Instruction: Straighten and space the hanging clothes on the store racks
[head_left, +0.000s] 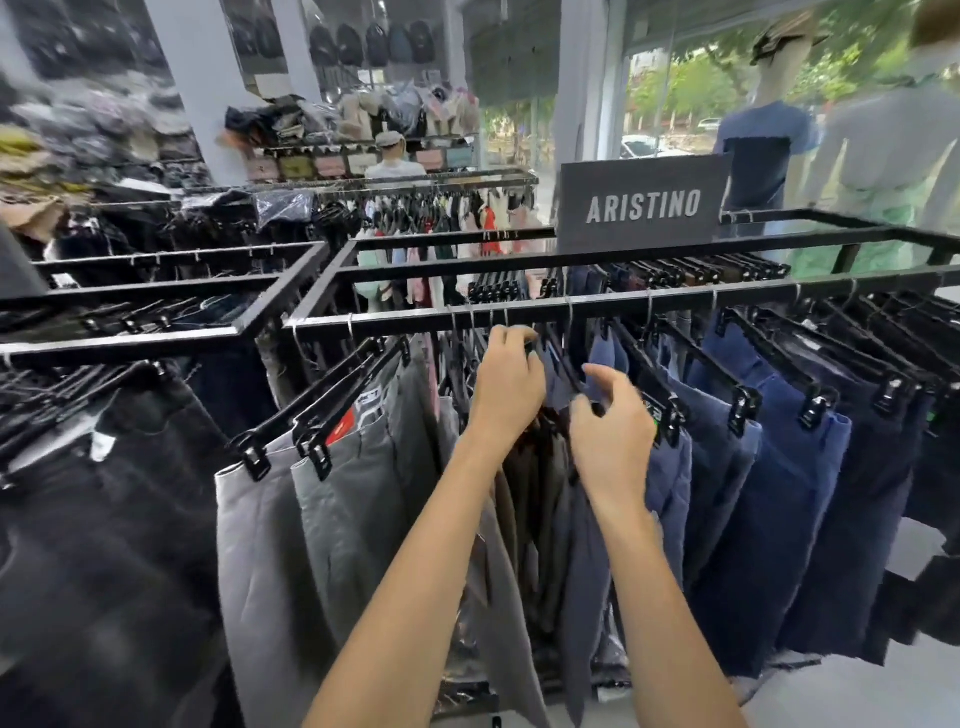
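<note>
Trousers (337, 519) on black clip hangers (744, 408) along the front rail (675, 300) of a black rack, grey at left, blue at right, tightly bunched in the middle. Left hand (506, 387) curled over the bunched hangers just under the rail; right hand (613, 421) half-curled beside a blue pair's hanger, grip impossible to tell through blur. Behind, an ARISTINO sign (644, 205) and a mannequin (769, 150).
</note>
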